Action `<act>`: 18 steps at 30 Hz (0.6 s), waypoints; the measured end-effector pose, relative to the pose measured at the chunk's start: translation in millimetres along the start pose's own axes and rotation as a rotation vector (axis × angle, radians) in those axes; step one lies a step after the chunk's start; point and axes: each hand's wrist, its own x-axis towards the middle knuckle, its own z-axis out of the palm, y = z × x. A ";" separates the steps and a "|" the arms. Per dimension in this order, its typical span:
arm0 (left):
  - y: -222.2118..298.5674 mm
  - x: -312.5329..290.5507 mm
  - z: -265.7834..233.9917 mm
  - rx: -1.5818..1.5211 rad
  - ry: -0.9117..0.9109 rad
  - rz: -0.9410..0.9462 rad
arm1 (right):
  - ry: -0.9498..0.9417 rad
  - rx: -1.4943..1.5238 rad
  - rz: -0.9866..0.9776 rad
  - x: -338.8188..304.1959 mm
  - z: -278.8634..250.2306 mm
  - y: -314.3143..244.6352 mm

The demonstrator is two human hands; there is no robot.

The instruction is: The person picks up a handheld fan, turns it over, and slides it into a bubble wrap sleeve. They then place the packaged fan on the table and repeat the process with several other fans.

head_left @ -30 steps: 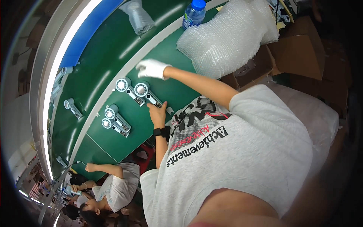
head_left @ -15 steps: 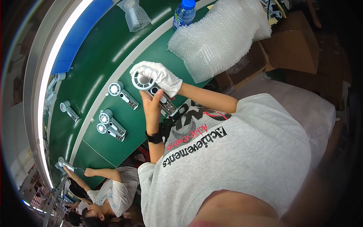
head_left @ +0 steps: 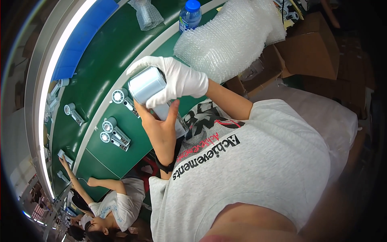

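A pale blue handheld fan (head_left: 147, 85) is raised over the near side of the green bench, close to my shirt. The smooth rounded side of its head faces up, and its grille is turned out of sight. My right hand (head_left: 177, 78), in a white glove, curls around the fan's head. My bare left hand (head_left: 159, 128) grips the fan from below where head and handle meet, its thumb along the handle. Part of the handle shows beyond that thumb. Left of my hands lies another fan (head_left: 119, 96) with circuitry exposed in its handle.
Two more fans (head_left: 109, 125) lie together nearer the co-worker (head_left: 117, 201) at lower left. One fan (head_left: 69, 109) sits on the dark green strip (head_left: 98, 76). Bubble wrap (head_left: 225, 40), a blue-capped bottle (head_left: 190, 16) and an open cardboard box (head_left: 308, 50) stand beyond my right hand.
The fan has turned over in my hands, from its grille side to its smooth side, and has come up larger in view. The co-worker's far arm has stretched out further.
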 end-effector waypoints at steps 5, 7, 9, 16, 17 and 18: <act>-18.5 3.6 4.3 -0.007 0.187 0.073 | 0.087 0.190 0.200 0.0 11.9 -8.0; -36.7 9.4 2.2 0.310 0.355 0.394 | 0.162 0.376 0.239 -1.0 15.6 -2.2; -43.9 10.4 -4.6 0.258 0.321 0.465 | 0.064 0.462 0.213 -3.4 14.3 -0.6; -99.6 -10.2 -8.3 -1.160 -0.092 0.022 | -0.352 -0.019 -0.013 -9.3 10.7 6.3; -96.5 -10.0 -4.7 -1.043 0.056 -0.075 | -0.328 -0.018 0.020 -9.4 10.5 5.1; -92.8 -8.5 -2.7 -0.919 0.202 -0.170 | -0.305 -0.016 0.054 -9.4 10.5 4.0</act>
